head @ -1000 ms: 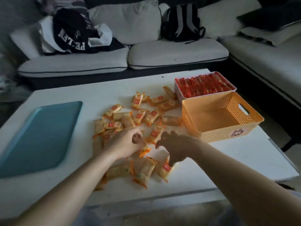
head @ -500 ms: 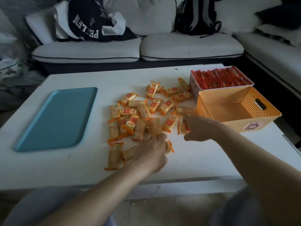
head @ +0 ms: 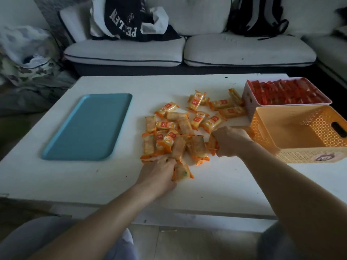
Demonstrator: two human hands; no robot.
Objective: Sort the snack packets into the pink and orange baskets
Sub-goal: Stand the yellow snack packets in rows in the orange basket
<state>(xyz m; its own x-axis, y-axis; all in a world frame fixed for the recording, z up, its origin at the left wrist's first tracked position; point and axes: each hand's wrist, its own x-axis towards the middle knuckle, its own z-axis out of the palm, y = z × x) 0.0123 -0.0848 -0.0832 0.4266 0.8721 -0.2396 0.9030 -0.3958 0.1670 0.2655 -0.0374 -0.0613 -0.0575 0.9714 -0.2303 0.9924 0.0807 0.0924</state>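
At the left of the white counter lies a flat teal tray, well apart from everything else. Toward the middle, a loose heap of orange-and-yellow snack packets spreads across the counter, some overlapping, some lying singly at the far edge. The left hand sits at the near edge of the heap with its fingers curled down onto the packets. One clear-fronted packet is gripped against its thumb side and sticks out to the right. Past the heap, the right hand is closed in a fist round an orange-edged packet at the heap's right border, knuckles up, just beside the orange basket. How many packets either hand holds cannot be told. At the far right corner stands the pink basket, filled with rows of red packets. The orange basket stands in front of it and touches it, with no packets showing inside. A pale sofa runs behind the counter.
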